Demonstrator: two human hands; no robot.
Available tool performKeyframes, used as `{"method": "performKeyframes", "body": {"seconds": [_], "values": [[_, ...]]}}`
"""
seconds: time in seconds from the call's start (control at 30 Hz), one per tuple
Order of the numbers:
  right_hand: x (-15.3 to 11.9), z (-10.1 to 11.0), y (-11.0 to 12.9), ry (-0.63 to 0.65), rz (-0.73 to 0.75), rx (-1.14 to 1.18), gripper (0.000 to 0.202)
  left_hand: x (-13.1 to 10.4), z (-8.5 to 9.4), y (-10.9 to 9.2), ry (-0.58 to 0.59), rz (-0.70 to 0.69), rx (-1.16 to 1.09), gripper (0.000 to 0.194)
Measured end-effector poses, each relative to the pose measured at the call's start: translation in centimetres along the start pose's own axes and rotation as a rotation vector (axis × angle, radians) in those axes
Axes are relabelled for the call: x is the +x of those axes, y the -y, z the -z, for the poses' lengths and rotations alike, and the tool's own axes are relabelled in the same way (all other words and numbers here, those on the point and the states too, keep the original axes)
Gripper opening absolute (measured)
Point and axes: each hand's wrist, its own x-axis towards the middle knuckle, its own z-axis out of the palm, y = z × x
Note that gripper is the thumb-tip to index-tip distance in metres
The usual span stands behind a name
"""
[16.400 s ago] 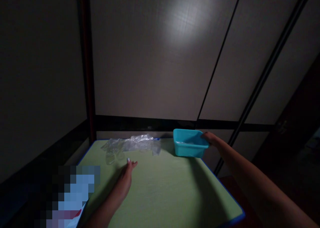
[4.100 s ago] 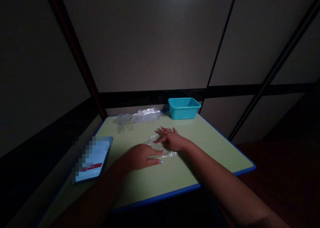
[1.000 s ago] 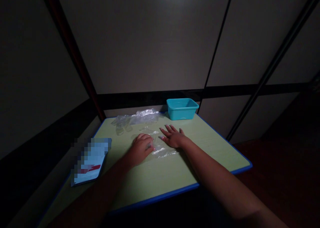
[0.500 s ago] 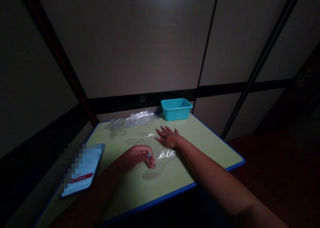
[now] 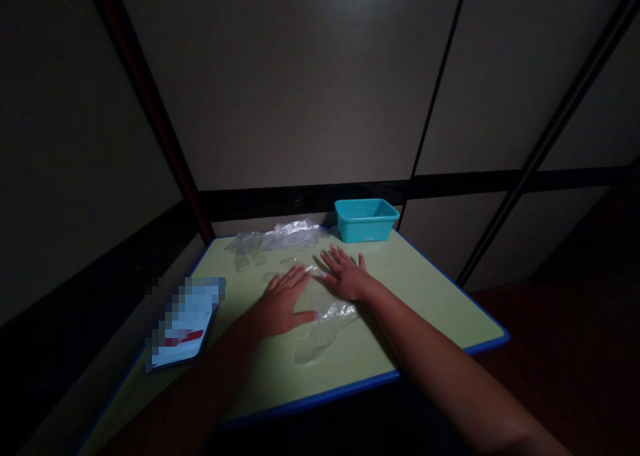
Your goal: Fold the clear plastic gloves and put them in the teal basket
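A thin clear plastic glove point(image 5: 325, 333) lies spread on the table, shiny and wrinkled, with part of it hidden under my hands. My left hand point(image 5: 284, 304) is open, palm down, its fingers stretched over the left side of the glove and the thumb pointing right. Just to the right, my right hand point(image 5: 347, 277) lies flat with fingers spread, touching the glove's upper right part. Neither hand grips anything. Further back lies a crumpled heap of similar clear plastic gloves point(image 5: 287, 236), finger-shaped lobes showing at its left end.
A turquoise plastic basket point(image 5: 367, 226) stands at the table's back edge. On the left lies a flat pale-blue packet point(image 5: 187, 323) with a red mark, partly blurred out. The light green table point(image 5: 425, 296) has a blue rim and stands against dark panelled doors point(image 5: 300, 96).
My left hand has gone from curled fingers to flat and spread, moving forward onto the glove. My right hand stays nearly in place. The view has shifted slightly left.
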Motion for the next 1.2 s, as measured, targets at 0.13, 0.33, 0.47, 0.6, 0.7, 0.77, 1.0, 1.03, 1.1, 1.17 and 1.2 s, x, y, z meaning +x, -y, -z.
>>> {"method": "performKeyframes", "body": {"seconds": [0.13, 0.33, 0.47, 0.6, 0.7, 0.77, 1.0, 1.03, 1.1, 1.17, 1.2], "values": [[-0.5, -0.3, 1.1, 0.022, 0.151, 0.001, 0.065, 0.2, -0.4, 0.5, 0.009, 0.175, 0.071, 0.068], [-0.7, -1.1, 2.1, 0.141, 0.209, -0.035, 0.070, 0.1, -0.1, 1.5, -0.033, 0.292, 0.041, 0.066], [-0.7, -1.1, 2.3, 0.153, 0.260, 0.002, 0.074, 0.2, 0.2, 0.9, -0.075, 0.086, -0.073, 0.054], [-0.7, -1.2, 2.4, 0.138, 0.304, 0.011, 0.073, 0.5, -0.1, 0.4, 0.005, 0.042, -0.064, 0.054], [-0.7, -1.2, 2.4, 0.135, 0.297, 0.025, 0.075, 0.7, -0.1, 0.7, 0.054, 0.166, -0.030, 0.057], [-0.6, -1.3, 2.4, 0.134, 0.294, 0.033, 0.078, 0.8, 0.0, 1.2, 0.063, 0.253, 0.005, 0.059], [-0.7, -1.2, 1.7, 0.151, 0.196, 0.004, 0.078, 0.7, -0.1, 2.0, 0.092, 0.366, 0.076, 0.075], [-0.6, -1.2, 1.4, 0.158, 0.167, -0.008, 0.078, 0.7, -0.1, 2.0, 0.096, 0.370, 0.080, 0.076], [-0.5, -1.0, 0.8, 0.172, 0.103, -0.029, 0.077, 0.7, 0.0, 1.9, 0.101, 0.372, 0.093, 0.078], [-0.3, -0.7, 0.3, 0.182, 0.044, -0.043, 0.075, 0.5, 0.1, 1.7, 0.087, 0.367, 0.106, 0.077], [-0.3, -0.6, 0.1, 0.187, 0.017, -0.047, 0.075, 0.5, 0.2, 1.6, 0.068, 0.358, 0.109, 0.076]]}}
